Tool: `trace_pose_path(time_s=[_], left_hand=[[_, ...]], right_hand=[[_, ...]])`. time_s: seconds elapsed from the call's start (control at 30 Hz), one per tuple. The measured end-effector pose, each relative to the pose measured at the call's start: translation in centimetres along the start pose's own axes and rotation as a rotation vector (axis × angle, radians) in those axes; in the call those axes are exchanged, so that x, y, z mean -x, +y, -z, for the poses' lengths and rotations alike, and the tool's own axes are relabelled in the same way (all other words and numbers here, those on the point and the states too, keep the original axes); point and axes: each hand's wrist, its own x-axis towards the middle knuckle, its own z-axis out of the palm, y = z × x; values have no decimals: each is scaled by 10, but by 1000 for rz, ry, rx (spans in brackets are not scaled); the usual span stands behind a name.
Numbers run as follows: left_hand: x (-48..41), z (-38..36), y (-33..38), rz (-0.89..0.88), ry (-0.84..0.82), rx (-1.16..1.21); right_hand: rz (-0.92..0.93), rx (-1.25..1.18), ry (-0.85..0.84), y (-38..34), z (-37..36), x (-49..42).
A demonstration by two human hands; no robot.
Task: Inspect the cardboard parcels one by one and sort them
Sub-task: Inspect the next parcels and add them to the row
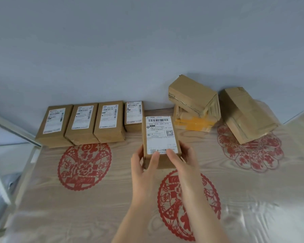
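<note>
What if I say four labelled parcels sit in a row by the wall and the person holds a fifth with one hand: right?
Not quite. The head view shows both the left hand and the right hand gripping the fifth parcel; the row of four is right.

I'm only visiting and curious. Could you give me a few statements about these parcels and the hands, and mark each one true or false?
1. The left hand and the right hand grip one labelled parcel together. True.
2. A row of four parcels lies by the wall on the left, white labels up. True.
3. The parcels on the right show white labels too. False: only brown cardboard and tape show there.
4. The labelled parcel rests on top of the parcels on the right. False: it is apart from them, in the hands, nearer the person.
5. Red paper-cut patterns decorate the table. True.
</note>
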Motion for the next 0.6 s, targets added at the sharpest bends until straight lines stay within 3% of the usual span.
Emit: trace_pose_path(time_s=[0.2,0.6], left_hand=[[35,39,4,-106,-23,20],[110,92,-10,-84,-66,131]], right_hand=[[25,58,-24,3,0,56],[130,53,-48,27,8,148]])
